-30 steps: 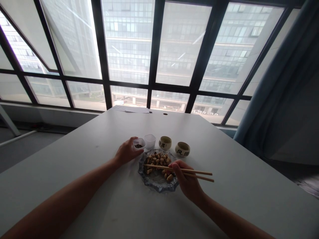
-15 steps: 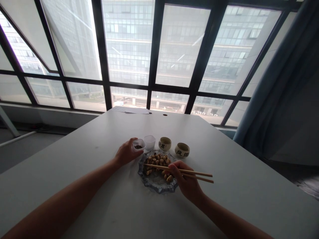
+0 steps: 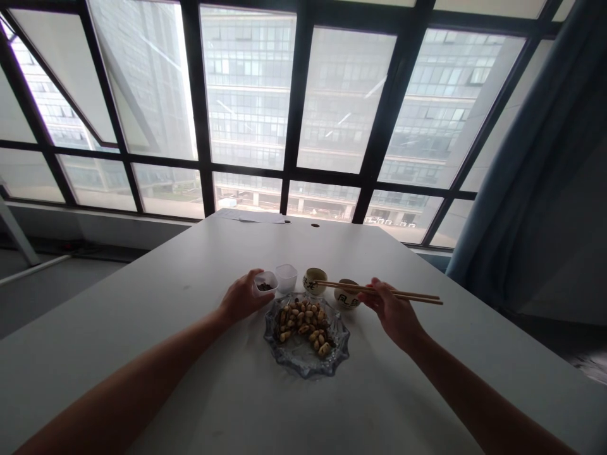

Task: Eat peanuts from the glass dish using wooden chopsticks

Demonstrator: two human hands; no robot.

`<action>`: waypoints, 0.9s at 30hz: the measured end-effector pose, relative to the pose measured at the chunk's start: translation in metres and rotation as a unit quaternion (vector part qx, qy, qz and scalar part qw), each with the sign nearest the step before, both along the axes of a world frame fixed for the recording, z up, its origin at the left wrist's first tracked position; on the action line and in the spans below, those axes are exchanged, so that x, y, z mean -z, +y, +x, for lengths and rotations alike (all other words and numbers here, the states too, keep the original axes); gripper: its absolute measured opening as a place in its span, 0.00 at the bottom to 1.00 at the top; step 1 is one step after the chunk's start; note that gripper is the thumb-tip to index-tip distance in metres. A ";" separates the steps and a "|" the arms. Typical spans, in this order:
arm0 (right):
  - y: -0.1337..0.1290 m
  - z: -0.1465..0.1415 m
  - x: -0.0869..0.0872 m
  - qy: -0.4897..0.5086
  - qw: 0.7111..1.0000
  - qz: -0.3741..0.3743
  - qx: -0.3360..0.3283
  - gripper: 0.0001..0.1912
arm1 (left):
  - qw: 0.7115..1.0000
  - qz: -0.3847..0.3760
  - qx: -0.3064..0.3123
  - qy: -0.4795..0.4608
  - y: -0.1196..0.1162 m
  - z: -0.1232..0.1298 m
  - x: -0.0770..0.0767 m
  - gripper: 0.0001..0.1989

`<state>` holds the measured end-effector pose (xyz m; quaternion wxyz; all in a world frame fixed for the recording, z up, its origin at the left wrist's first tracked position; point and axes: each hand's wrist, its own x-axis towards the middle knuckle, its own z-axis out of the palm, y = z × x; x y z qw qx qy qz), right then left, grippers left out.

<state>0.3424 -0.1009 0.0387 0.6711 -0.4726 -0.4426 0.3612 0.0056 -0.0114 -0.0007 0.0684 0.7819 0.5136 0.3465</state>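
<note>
My left hand is closed round a small clear plastic cup with dark bits in its bottom. In my right hand is a pair of chopsticks, pointing left, their tips over the rim of a beige ceramic cup with dark characters. Whether the tips pinch anything is too small to tell. A second beige cup stands partly behind the chopsticks and my right fingers. Between my hands lies a scalloped glass dish holding several peanuts or pistachio-like nuts.
Another clear plastic cup stands between the held cup and the ceramic ones. Papers lie at the far edge of the white table. Windows rise behind it, and a blue curtain hangs at right.
My right hand has moved up and right, carrying the chopstick tips from the nuts in the glass dish to the left ceramic cup. My left hand keeps holding the plastic cup.
</note>
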 end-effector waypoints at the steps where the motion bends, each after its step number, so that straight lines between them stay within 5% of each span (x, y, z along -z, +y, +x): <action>1: 0.000 0.001 0.000 0.002 1.000 -0.004 0.001 0.19 | 1.000 -0.001 0.001 0.000 0.000 0.000 0.000 0.31; 6: -0.006 -0.003 -0.006 -0.059 0.998 0.002 0.015 0.19 | 1.000 0.001 0.007 -0.008 0.000 -0.001 0.001 0.31; 9: -0.018 -0.009 -0.013 -0.228 0.967 0.090 0.071 0.19 | 1.000 0.000 0.004 -0.005 0.000 -0.001 0.001 0.31; 14: -0.034 -0.013 -0.023 -0.555 0.770 0.315 0.022 0.09 | 1.000 0.003 -0.002 0.003 0.001 0.000 0.003 0.31; 16: -0.035 -0.013 -0.024 -0.597 0.728 0.338 0.011 0.07 | 1.000 0.005 0.000 0.004 0.002 -0.001 0.003 0.31; 20: -0.032 -0.012 -0.023 -0.600 0.724 0.338 0.036 0.09 | 1.000 0.003 0.002 0.002 0.002 0.000 0.004 0.31; 27: -0.031 -0.014 -0.021 -0.531 0.780 0.325 0.067 0.07 | 0.996 0.067 0.024 -0.056 0.012 -0.004 0.012 0.31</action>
